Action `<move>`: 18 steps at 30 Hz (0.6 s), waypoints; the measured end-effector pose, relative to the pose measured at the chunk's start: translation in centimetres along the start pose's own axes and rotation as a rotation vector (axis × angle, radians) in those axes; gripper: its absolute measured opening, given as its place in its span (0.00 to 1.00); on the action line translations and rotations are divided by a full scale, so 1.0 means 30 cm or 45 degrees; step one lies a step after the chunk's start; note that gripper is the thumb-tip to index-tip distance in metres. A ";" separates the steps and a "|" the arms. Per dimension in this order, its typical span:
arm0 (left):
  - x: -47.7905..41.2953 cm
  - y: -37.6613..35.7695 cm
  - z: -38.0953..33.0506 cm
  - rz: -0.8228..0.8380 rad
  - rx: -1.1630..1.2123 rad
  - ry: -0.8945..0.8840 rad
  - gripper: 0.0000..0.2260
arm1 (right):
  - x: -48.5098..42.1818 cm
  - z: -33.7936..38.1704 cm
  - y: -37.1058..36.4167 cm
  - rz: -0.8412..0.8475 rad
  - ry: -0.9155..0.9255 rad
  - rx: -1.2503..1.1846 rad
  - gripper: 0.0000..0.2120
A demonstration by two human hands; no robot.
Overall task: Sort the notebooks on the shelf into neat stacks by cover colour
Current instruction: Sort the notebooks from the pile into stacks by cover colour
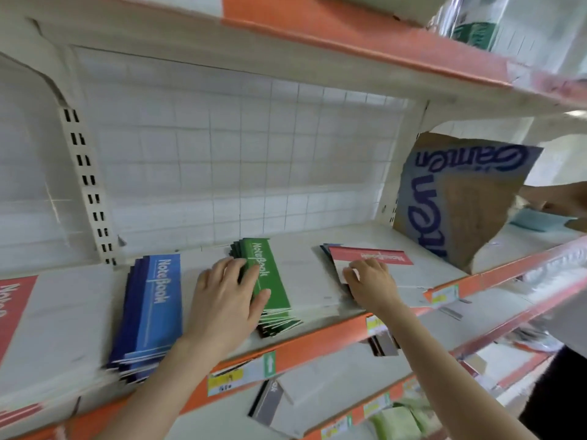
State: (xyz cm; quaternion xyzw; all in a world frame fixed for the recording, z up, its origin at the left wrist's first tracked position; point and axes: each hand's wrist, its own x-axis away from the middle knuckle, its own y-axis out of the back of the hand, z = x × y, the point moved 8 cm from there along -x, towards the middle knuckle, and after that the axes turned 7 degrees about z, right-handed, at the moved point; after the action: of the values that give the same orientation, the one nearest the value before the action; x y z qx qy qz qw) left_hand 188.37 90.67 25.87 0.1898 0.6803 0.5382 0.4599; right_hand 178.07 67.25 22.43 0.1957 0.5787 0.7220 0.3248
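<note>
On the white shelf lie stacks of notebooks. A blue stack sits left of centre, a green stack in the middle, and a red-covered notebook tops a mixed pile on the right. My left hand lies flat with spread fingers on the left edge of the green stack. My right hand rests on the red notebook's white lower half, fingers slightly bent over its near edge. Another red-covered stack shows at the far left edge.
A torn cardboard box with blue print stands at the shelf's right end. Another person's hand reaches in at the far right over a light blue item. The shelf below holds loose notebooks and price tags on the orange rail.
</note>
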 end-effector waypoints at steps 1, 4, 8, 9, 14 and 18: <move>-0.021 -0.013 -0.024 0.007 -0.008 -0.001 0.22 | -0.032 -0.030 -0.018 0.080 -0.035 0.022 0.19; -0.073 -0.041 -0.077 0.018 -0.035 -0.003 0.22 | -0.100 -0.066 -0.056 0.265 -0.135 0.065 0.25; -0.119 -0.060 -0.115 -0.016 -0.093 0.003 0.21 | -0.144 -0.050 -0.106 0.392 -0.230 0.187 0.33; -0.129 -0.066 -0.124 -0.018 -0.100 0.001 0.21 | -0.152 -0.037 -0.111 0.397 -0.210 0.232 0.28; -0.176 -0.081 -0.194 0.009 -0.038 -0.113 0.19 | -0.151 0.014 -0.042 0.278 0.004 0.321 0.13; -0.221 -0.086 -0.248 0.062 0.434 -0.044 0.16 | -0.129 -0.036 0.073 0.097 0.016 0.133 0.12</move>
State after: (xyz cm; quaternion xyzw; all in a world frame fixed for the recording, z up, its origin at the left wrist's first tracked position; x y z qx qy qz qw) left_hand 186.16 80.61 26.30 0.2906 0.7489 0.4228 0.4195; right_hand 179.59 63.54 24.62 0.2298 0.6097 0.7039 0.2827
